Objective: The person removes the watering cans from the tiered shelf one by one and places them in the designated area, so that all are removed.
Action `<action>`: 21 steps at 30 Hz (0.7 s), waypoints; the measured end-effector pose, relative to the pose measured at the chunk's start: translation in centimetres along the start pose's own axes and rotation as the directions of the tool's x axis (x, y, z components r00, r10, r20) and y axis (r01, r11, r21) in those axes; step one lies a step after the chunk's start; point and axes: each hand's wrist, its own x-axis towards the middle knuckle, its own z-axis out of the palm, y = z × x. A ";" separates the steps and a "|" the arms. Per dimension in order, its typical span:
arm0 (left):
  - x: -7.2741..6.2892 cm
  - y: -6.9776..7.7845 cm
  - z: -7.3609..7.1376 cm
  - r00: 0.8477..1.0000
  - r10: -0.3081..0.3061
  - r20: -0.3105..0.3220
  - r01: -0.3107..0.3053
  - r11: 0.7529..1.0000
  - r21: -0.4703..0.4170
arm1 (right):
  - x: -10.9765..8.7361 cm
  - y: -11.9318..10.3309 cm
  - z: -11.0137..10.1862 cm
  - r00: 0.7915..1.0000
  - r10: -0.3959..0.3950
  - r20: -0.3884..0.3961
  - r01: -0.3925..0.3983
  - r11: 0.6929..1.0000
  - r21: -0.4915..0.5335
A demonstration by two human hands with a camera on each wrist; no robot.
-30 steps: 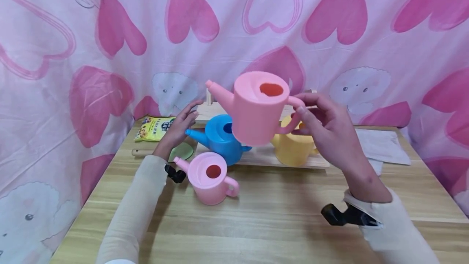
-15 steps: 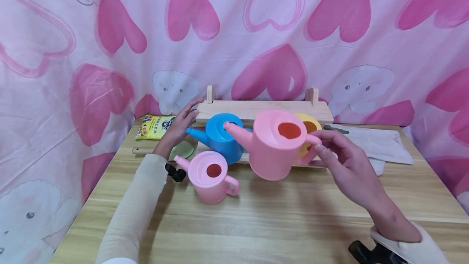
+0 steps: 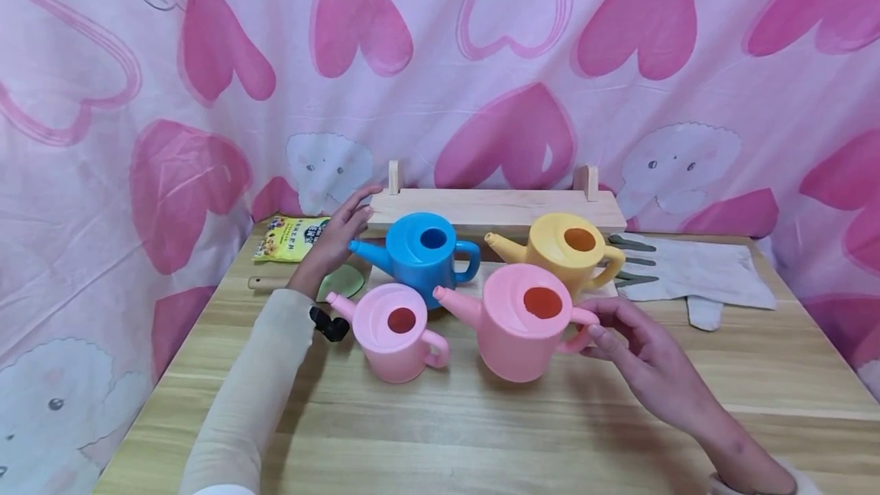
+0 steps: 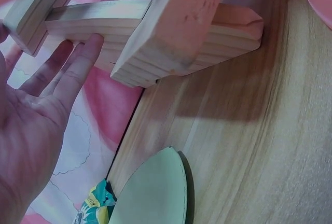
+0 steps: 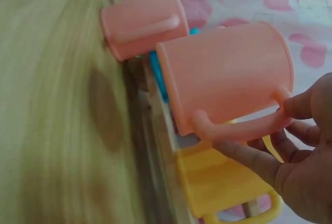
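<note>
By its handle, my right hand grips a pink watering can, its spout pointing left. A shadow apart from the can's base in the right wrist view shows it held above the table. To its left, a second, smaller pink watering can stands on the table. Behind them, a blue watering can and a yellow watering can stand on the lower step of a wooden rack. My left hand, fingers extended, rests at the rack's left end; its fingertips meet the wood.
A yellow packet lies at the back left, near a trowel with a pale green blade and wooden handle. White gloves with grey-green fingertips lie right of the rack. A heart-patterned curtain hangs behind the table.
My right hand has lowered the pink watering can from in front of the rack toward the table, beside the smaller pink one, uncovering the yellow can. The left hand has stayed at the rack.
</note>
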 end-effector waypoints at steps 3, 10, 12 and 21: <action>0.0 0.0 0.0 1.000 0.000 0.004 0.000 1.000 -0.002 | -0.2 0.6 0.2 1.000 0.026 0.003 -0.026 1.000 -0.005; 0.0 0.1 0.0 1.000 -0.007 0.001 0.007 1.000 0.010 | -0.4 2.3 0.9 0.998 0.054 0.013 -0.054 0.999 -0.002; 0.0 0.1 0.0 1.000 -0.004 0.003 0.004 1.000 -0.003 | -0.4 2.7 1.0 0.998 0.059 0.012 -0.059 0.998 0.007; -0.1 0.2 -0.1 1.000 0.000 0.018 0.000 1.000 -0.020 | -0.2 4.0 1.6 0.998 0.065 0.008 -0.065 0.998 -0.003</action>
